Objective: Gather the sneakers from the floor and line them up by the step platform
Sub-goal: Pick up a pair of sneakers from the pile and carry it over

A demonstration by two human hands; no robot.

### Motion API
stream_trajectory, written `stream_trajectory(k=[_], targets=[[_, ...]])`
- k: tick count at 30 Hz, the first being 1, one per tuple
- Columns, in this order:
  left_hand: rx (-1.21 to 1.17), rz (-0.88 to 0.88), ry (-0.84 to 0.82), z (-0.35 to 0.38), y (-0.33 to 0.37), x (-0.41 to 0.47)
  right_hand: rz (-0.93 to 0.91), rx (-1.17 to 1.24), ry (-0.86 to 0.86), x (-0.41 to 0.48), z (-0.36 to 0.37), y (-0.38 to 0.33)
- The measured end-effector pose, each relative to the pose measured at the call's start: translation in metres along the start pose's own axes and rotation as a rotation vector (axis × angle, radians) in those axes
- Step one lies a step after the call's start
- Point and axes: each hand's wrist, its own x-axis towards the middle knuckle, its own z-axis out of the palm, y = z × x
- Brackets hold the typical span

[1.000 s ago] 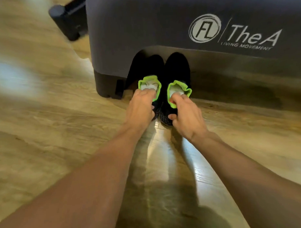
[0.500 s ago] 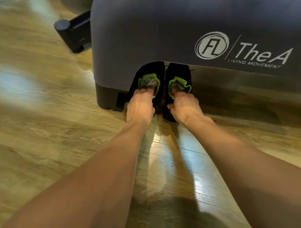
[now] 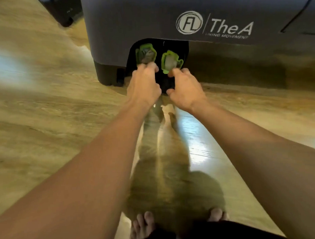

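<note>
Step in hand: setting the pair against the step platform. It looks nearly finished.

1. floor (image 3: 45, 109): wood-look boards, beneath and to the left of your left grip.
2. step platform (image 3: 132, 22): grey with a dark foot, directly beyond both grips. Its recess arches over the shoes.
3. left sneaker (image 3: 145, 52): black with a green collar. The toe is tucked into the recess and the heel is under your left grip.
4. left grip (image 3: 143, 86): fingers curled over that heel collar, holding it.
5. right sneaker (image 3: 171, 60): matching, close beside its mate, collar set slightly nearer you.
6. right grip (image 3: 186, 90): forefinger at the green collar, thumb low on the heel, pinching it.

Next move: ease the right sneaker forward until both heels look level. Then release both grips and scan the floor for any other sneakers.
</note>
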Motion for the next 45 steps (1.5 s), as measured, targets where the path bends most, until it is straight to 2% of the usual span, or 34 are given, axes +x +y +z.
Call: stream_trajectory(k=[5, 11, 13, 17, 22, 28, 33, 40, 45], targets=[[-0.259, -0.060, 0.003, -0.096, 0.062, -0.074, -0.028, 0.143, -0.160, -0.098, -0.111, -0.042], [-0.280, 0.101, -0.120, -0.315, 0.203, -0.125, -0.041, 0.182, -0.038, -0.217, -0.343, -0.142], [-0.229, 0.190, -0.114, -0.382, 0.254, -0.139, -0.068, 0.138, 0.040, -0.254, -0.411, -0.179], [-0.219, 0.478, -0.068, -0.523, 0.365, -0.180, -0.107, 0.078, 0.253, -0.352, -0.551, -0.243], [-0.215, 0.845, -0.048, -0.634, 0.466, -0.230, -0.073, 0.081, 0.519, -0.470, -0.654, -0.286], [-0.302, 1.224, -0.041, -0.703, 0.583, -0.301, 0.060, 0.094, 0.861, -0.616, -0.724, -0.305], [-0.432, 1.482, -0.168, -0.717, 0.676, -0.399, 0.245, 0.020, 1.100, -0.750, -0.747, -0.304], [-0.565, 1.774, -0.377, -0.697, 0.763, -0.570, 0.534, -0.059, 1.407, -0.948, -0.729, -0.294], [-0.667, 1.866, -0.495, -0.674, 0.802, -0.696, 0.699, -0.092, 1.534, -1.074, -0.692, -0.281]])
